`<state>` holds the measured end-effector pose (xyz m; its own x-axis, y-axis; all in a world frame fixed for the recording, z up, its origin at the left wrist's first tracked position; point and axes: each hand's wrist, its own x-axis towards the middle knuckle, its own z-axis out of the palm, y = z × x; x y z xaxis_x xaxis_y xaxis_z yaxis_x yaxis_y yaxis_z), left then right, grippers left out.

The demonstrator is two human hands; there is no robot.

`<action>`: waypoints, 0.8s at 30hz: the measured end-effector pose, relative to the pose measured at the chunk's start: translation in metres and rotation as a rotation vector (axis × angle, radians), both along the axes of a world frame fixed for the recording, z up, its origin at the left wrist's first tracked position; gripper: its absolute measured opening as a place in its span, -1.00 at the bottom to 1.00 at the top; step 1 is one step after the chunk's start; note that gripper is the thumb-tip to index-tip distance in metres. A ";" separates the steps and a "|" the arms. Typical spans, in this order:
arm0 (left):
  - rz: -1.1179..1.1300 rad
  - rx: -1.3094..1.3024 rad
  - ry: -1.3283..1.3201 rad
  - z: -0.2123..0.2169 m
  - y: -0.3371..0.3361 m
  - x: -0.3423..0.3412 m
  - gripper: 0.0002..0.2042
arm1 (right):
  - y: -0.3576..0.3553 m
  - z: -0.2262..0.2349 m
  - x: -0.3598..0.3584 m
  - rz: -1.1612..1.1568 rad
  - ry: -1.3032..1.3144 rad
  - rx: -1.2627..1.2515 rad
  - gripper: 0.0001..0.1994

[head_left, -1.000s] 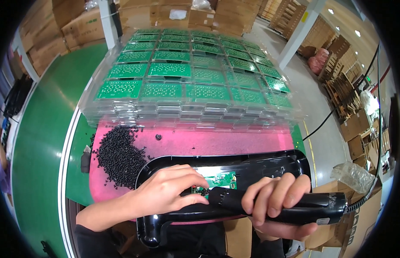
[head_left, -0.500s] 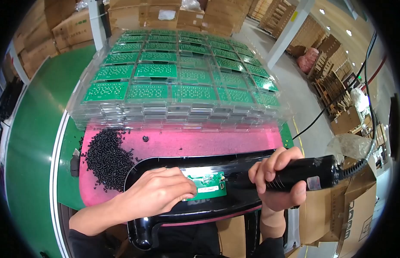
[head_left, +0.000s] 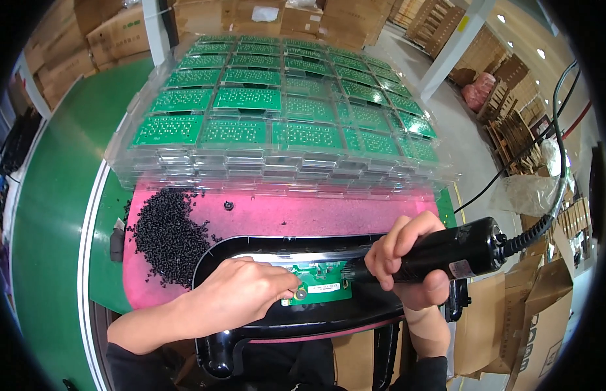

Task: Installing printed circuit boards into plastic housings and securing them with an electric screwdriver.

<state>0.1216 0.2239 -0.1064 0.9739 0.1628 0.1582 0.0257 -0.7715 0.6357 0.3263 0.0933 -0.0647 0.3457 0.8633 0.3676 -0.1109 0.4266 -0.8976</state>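
Note:
A green circuit board (head_left: 325, 296) with a white label and a round buzzer-like part lies in the long glossy black plastic housing (head_left: 283, 326). My left hand (head_left: 254, 287) is closed at the board's left end, its fingertips pressed together beside the round part. Whatever they pinch is hidden. Wrapped around a black corded electric screwdriver (head_left: 446, 251), my right hand (head_left: 413, 260) keeps it nearly level. The front end of the screwdriver points at the board's right edge; its tip is too small to make out clearly.
A heap of small black screws (head_left: 166, 238) covers the left part of the pink mat (head_left: 335, 212). Behind it, clear plastic trays (head_left: 251, 163) full of green boards are stacked. The screwdriver's cable (head_left: 544, 225) rises at right, above open cardboard boxes (head_left: 511, 313).
The view has shifted slightly. The screwdriver has moved left and down relative to the board, with my right hand on it. My left fingertips have shifted, so the round part on the board now shows.

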 end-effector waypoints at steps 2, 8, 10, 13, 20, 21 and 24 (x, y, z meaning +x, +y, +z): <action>0.011 -0.017 0.010 0.001 0.000 0.000 -0.88 | 0.003 -0.001 -0.001 0.061 0.010 -0.009 -0.45; -0.005 -0.019 -0.002 -0.004 0.001 0.001 -0.89 | 0.005 -0.008 0.005 0.243 0.122 0.067 -0.52; 0.006 -0.004 -0.026 -0.006 -0.001 -0.001 -0.89 | 0.004 -0.003 -0.002 0.076 0.045 0.004 -0.48; 0.031 -0.001 -0.131 -0.008 -0.001 -0.003 -0.90 | -0.007 0.013 -0.021 0.034 0.089 0.128 -0.49; 0.041 0.029 -0.476 -0.003 -0.001 -0.003 -0.89 | -0.009 0.032 -0.054 -0.002 0.049 0.450 -0.44; 0.039 0.057 -0.481 -0.005 0.000 -0.003 -0.90 | -0.007 0.032 -0.054 0.004 0.050 0.450 -0.44; 0.043 0.073 -0.474 -0.007 0.002 -0.003 -0.90 | 0.000 0.031 -0.054 0.029 0.021 0.412 -0.43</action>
<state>0.1183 0.2257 -0.1130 0.7842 0.1729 0.5959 -0.2214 -0.8192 0.5290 0.2727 0.0938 -0.0338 0.3339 0.6550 0.6779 -0.1446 0.7462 -0.6498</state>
